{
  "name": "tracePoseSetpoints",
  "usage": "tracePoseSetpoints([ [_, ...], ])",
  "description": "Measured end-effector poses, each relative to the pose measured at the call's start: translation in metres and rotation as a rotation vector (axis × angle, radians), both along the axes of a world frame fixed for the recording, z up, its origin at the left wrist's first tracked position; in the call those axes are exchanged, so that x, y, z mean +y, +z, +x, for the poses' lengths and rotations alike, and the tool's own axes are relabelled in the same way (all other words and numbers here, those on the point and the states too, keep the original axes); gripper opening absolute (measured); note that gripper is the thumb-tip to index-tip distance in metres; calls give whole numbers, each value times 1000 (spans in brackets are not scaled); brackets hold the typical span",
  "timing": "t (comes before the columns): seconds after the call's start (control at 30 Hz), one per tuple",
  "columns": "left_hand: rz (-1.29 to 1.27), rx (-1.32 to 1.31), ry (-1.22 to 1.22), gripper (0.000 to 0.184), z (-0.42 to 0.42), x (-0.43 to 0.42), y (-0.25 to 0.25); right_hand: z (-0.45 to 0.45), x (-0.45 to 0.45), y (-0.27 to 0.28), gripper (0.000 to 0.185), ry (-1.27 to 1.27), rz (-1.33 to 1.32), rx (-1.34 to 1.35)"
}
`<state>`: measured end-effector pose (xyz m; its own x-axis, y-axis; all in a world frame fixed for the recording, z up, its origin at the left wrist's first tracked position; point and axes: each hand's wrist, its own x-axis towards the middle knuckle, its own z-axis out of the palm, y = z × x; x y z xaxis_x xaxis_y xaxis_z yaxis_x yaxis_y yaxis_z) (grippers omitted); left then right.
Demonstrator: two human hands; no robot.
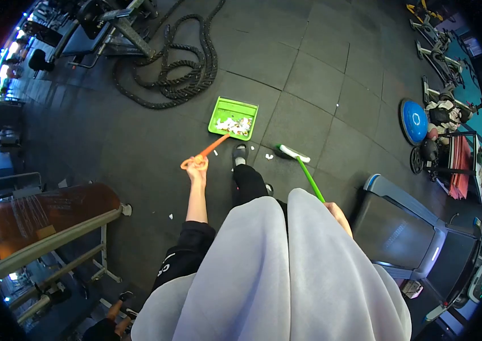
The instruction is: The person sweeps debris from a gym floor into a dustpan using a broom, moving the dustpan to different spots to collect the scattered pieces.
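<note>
My left hand [197, 166] is closed around the orange handle of a green dustpan [216, 120]. White and coloured scraps [235, 126] lie in the pan, gathered toward the handle side. On my right, a broom [310, 181] with a green handle rests its white-bristled head on the floor. My right hand [338, 217] is wrapped round the handle, partly hidden by my light grey top. A few white bits [269, 156] lie on the floor between the pan and the broom head. My sandalled foot [240, 152] stands just below the pan.
A thick black rope [187, 74] lies coiled beyond the pan. A treadmill [394, 227] stands close on the right, near a blue balance ball [414, 121]. To the left is a brown punching bag [53, 216] by a metal frame. Another person's legs [117, 315] show at lower left.
</note>
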<state>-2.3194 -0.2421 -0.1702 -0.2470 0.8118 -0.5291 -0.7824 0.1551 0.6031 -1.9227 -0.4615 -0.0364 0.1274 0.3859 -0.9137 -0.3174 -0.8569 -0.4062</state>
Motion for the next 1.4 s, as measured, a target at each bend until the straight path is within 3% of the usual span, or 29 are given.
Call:
tracePoseSetpoints([
  [0.1, 36, 61, -41, 12, -3, -13, 27, 0, -4, 8, 19, -45, -82, -68],
  [0.13, 42, 61, -40, 14, -9, -23, 31, 11, -14, -16, 17, -158, -104, 219],
  [0.17, 0, -21, 52, 34, -4, -36, 63, 14, -17, -24, 16, -270, -124, 508],
  [0.2, 40, -1, 44, 34, -13, -50, 64, 17, -22, -30, 16, -265, -128, 512],
  [0.33, 122, -5, 12, 33, -62, -99, 61, 2, -17, -11, 18, -194, -105, 402],
  [0.4, 112, 64, 32, 40, -70, -114, 85, -8, -17, -11, 20, -177, -152, 367],
  [0.47, 142, 83, 39, 41, -74, -121, 102, -19, -15, -15, 26, 235, -60, -47],
  [0.5, 146, 84, 44, 41, -77, -122, 102, -23, -13, -15, 26, 240, -56, -47],
  [0.6, 138, 132, 86, 42, -89, -125, 106, -37, -5, -4, 32, 560, -5, -305],
  [0.7, 140, 135, 114, 41, -104, -125, 119, -47, 9, -7, 35, 723, 149, -352],
  [0.8, 128, 183, 146, 42, -138, -121, 129, -70, 30, -20, 37, 896, 166, -450],
  [0.9, 133, 198, 149, 42, -174, -116, 133, -119, 55, 2, 38, 922, 118, -442],
  [1.13, 157, 245, 118, 40, -245, -100, 139, -216, 116, -62, 38, 1032, 240, -530],
  [1.2, 139, 273, 40, 39, -265, -97, 137, -240, 131, -85, 35, 1037, 252, -527],
  [1.3, 115, 289, 5, 37, -290, -89, 138, -266, 142, -100, 30, 872, 102, -320],
  [1.37, 62, 325, -20, 37, -300, -83, 143, -270, 144, -97, 24, 491, -16, -88],
  [1.4, 58, 322, -14, 37, -307, -80, 138, -266, 142, -98, 21, 443, -67, -42],
])
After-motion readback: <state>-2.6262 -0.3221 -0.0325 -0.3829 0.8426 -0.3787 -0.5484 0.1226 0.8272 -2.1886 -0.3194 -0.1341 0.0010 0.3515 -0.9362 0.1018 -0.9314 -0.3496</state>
